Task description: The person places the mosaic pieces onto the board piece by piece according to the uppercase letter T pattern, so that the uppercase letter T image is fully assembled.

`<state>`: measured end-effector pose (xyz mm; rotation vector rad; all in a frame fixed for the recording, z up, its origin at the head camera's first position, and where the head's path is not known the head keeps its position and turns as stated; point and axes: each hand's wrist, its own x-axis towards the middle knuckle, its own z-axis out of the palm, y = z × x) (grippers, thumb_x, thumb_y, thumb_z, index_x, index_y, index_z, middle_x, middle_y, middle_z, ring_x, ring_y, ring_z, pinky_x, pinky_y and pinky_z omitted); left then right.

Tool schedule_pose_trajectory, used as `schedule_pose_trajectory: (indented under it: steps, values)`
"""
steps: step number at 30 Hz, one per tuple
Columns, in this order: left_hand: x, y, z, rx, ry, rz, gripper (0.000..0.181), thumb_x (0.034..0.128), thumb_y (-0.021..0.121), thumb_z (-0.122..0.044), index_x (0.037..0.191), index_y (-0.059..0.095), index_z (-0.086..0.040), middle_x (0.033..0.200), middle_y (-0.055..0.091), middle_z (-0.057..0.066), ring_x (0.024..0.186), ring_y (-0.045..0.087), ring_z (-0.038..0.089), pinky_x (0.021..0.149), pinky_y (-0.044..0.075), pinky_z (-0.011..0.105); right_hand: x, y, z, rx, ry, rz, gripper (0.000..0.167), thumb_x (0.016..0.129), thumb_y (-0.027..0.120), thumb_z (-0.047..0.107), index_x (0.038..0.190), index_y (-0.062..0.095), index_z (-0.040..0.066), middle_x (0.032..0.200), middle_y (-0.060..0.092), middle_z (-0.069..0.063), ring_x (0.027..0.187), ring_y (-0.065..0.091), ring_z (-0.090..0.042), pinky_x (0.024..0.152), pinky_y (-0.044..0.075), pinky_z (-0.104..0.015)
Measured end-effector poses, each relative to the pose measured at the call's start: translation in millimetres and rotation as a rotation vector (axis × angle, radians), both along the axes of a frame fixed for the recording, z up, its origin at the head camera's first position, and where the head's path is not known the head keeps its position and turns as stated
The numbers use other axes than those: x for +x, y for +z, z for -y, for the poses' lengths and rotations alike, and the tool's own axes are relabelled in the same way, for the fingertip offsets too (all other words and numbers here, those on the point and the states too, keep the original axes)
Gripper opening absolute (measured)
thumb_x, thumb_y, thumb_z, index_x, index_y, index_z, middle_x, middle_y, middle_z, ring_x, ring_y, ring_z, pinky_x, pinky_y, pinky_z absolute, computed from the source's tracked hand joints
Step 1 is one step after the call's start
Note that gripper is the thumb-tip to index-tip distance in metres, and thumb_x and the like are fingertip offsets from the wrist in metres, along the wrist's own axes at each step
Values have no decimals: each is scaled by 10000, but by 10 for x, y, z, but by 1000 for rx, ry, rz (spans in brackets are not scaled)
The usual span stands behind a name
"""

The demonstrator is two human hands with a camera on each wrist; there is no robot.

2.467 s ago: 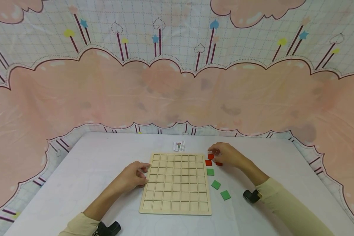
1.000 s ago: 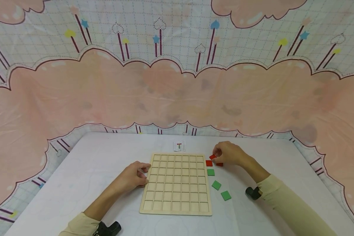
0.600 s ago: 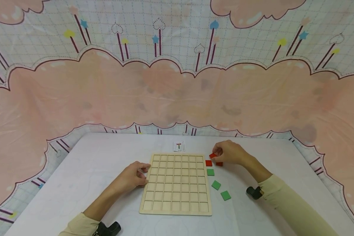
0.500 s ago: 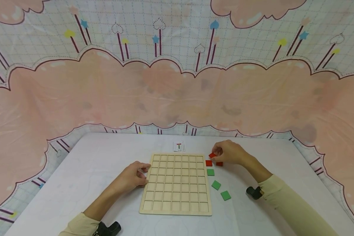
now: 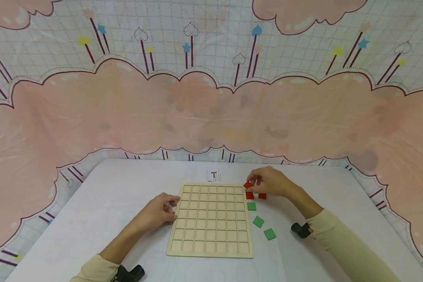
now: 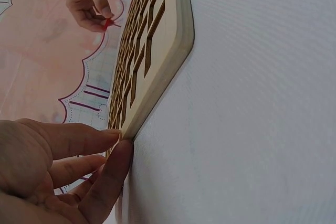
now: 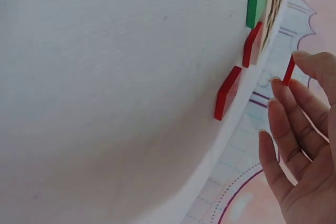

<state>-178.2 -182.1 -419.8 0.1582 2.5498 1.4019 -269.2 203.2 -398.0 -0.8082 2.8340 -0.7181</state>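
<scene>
A square red tile [image 5: 248, 185] is pinched between the thumb and fingertips of my right hand [image 5: 269, 181], near the board's far right corner. In the right wrist view the held red tile [image 7: 289, 70] appears edge-on, off the table. My left hand [image 5: 159, 209] holds the left edge of a pale wooden grid board [image 5: 210, 253], its thumb and a finger set apart along the rim. In the left wrist view the left hand's fingertips meet the board [image 6: 168, 61]. Two red tiles lie close by: one red tile [image 5: 249, 195] beside the board, another red tile [image 5: 262, 196] farther right.
Three green tiles lie along the board's right side: a near green tile [image 5: 269, 234], a middle green tile [image 5: 258, 221] and a far green tile [image 5: 252, 206]. A small printed grid card [image 5: 214, 175] lies behind the board on the white table [image 5: 127, 180].
My right hand first draws the pinched red tile a little right, then carries it left toward the board's far right corner. My left hand and the board stay in place.
</scene>
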Motion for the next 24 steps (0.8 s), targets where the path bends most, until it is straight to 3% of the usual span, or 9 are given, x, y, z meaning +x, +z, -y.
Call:
schedule_pose_trajectory:
  steps: [16,24]
  values:
    - [13,15,-4,1,0,8,588,787,734,153,1352,576,102,1129,563,140,854,563,196,643,597,279,-4,41,127,-22,72,-9,237,867,809,261,1089,758,196,997,715,117,884,616,-88,764,537,-270]
    - [6,12,-5,-5,2,9,578,795,731,150,1350,579,95,1129,557,135,856,560,196,640,595,280,-19,77,181,-27,107,9,243,878,796,235,1115,759,198,1024,720,109,903,617,-111,762,544,-271]
